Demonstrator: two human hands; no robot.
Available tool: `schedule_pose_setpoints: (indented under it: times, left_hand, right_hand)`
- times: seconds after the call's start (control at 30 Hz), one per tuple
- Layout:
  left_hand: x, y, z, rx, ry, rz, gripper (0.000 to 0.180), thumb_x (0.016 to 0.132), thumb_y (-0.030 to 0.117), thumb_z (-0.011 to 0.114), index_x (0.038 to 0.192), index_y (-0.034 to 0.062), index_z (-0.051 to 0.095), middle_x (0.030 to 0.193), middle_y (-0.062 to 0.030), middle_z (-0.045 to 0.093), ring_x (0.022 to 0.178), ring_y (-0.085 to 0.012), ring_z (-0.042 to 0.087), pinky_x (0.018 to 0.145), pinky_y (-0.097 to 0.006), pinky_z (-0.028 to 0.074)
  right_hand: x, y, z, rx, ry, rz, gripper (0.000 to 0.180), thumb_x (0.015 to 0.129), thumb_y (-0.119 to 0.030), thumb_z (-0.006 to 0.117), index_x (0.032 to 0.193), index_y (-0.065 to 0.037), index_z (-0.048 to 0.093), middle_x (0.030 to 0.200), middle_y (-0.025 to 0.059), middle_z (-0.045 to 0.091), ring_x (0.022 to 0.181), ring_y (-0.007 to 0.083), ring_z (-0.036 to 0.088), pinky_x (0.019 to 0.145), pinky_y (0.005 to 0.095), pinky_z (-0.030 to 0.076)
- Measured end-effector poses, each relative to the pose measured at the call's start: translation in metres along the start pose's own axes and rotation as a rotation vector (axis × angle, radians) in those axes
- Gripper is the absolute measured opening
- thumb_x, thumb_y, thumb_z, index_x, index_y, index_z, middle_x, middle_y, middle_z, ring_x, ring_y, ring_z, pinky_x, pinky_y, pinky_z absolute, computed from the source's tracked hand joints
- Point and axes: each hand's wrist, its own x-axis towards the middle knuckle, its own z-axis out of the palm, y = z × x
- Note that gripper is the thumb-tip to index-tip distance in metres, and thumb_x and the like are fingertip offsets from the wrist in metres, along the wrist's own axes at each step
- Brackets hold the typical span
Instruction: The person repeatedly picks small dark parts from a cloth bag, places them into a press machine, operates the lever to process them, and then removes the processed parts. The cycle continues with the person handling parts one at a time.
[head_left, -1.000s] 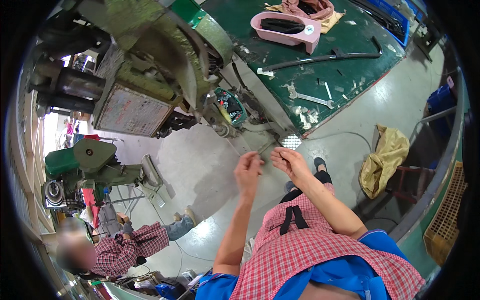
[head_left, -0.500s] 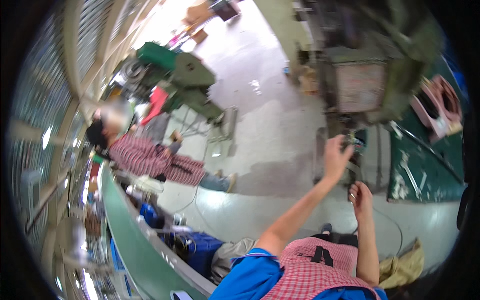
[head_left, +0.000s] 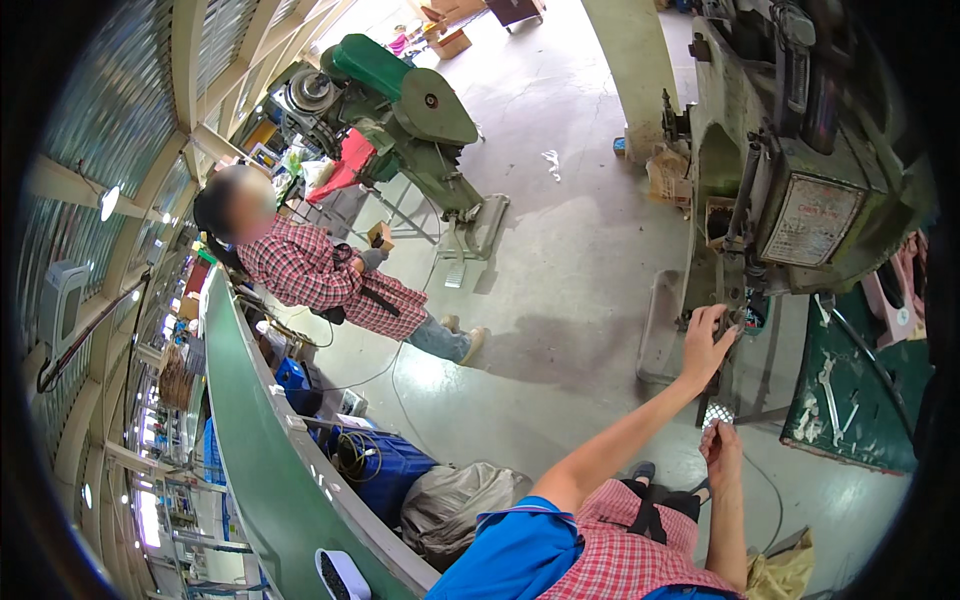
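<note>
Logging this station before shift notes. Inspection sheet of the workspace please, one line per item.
Surface: green workbench at right, spanners lying on it; grey concrete floor.
Job's things: green press machine; small perforated metal piece just above the right hand.
Clutter: grey sack and blue crate by the long green conveyor.
Grips: left hand reaching onto the press's lower part; right hand lower, near the perforated piece; contact unclear.
Cables: thin cables across the floor near the crate.
Surroundings: a person in a plaid shirt; a second green machine.
</note>
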Motion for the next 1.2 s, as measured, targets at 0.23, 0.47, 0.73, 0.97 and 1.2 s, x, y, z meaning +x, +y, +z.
schedule_pose_setpoints:
  times: [0.23,0.47,0.73,0.97,1.2]
  left_hand:
    - [-0.066,-0.053,-0.056,0.035,-0.144,-0.213,0.03,0.084,0.02,0.062,0.109,0.0036,0.056,0.102,-0.0086,0.053,0.084,-0.0171,0.054,0.069,-0.028,0.044]
    - [-0.136,-0.128,-0.092,-0.091,-0.242,-0.5,0.024,0.087,0.021,0.057,0.1,0.0003,0.059,0.078,-0.0024,0.058,0.072,-0.0118,0.052,0.067,-0.026,0.044]
    - [-0.163,-0.143,-0.131,0.036,-0.466,-0.833,0.028,0.085,0.029,0.054,0.099,0.0056,0.063,0.08,-0.0019,0.062,0.07,-0.0104,0.055,0.059,-0.025,0.044]
    - [-0.171,-0.153,-0.149,0.175,-0.51,-0.89,0.03,0.084,0.028,0.052,0.098,0.0048,0.064,0.078,-0.0046,0.064,0.068,-0.0133,0.061,0.055,-0.027,0.048]
    - [-0.17,-0.148,-0.15,0.192,-0.585,-0.854,0.031,0.084,0.031,0.052,0.099,0.0055,0.063,0.08,-0.0048,0.064,0.069,-0.0132,0.061,0.055,-0.028,0.048]
  right_hand:
    - [-0.021,0.046,-0.087,-0.148,0.241,0.002,0.02,0.086,-0.021,0.053,0.097,-0.005,0.058,0.068,0.002,0.055,0.059,0.0117,0.053,0.051,0.0231,0.043]
    - [-0.076,0.086,-0.224,-0.448,0.8,0.07,0.02,0.087,-0.015,0.045,0.093,-0.002,0.059,0.065,0.0055,0.054,0.051,0.0136,0.047,0.046,0.0276,0.037]
    - [-0.151,0.164,-0.361,-0.985,0.786,0.399,0.02,0.087,-0.014,0.044,0.086,0.0,0.058,0.061,0.0076,0.053,0.047,0.0158,0.044,0.042,0.0304,0.035]
    - [-0.152,0.176,-0.361,-1.046,0.675,0.359,0.019,0.086,-0.014,0.045,0.085,0.0,0.058,0.06,0.0081,0.053,0.046,0.0166,0.045,0.043,0.0315,0.036]
    - [-0.13,0.18,-0.36,-1.065,0.607,0.343,0.018,0.084,-0.014,0.046,0.084,0.0,0.058,0.059,0.0086,0.053,0.046,0.0173,0.045,0.043,0.0327,0.036]
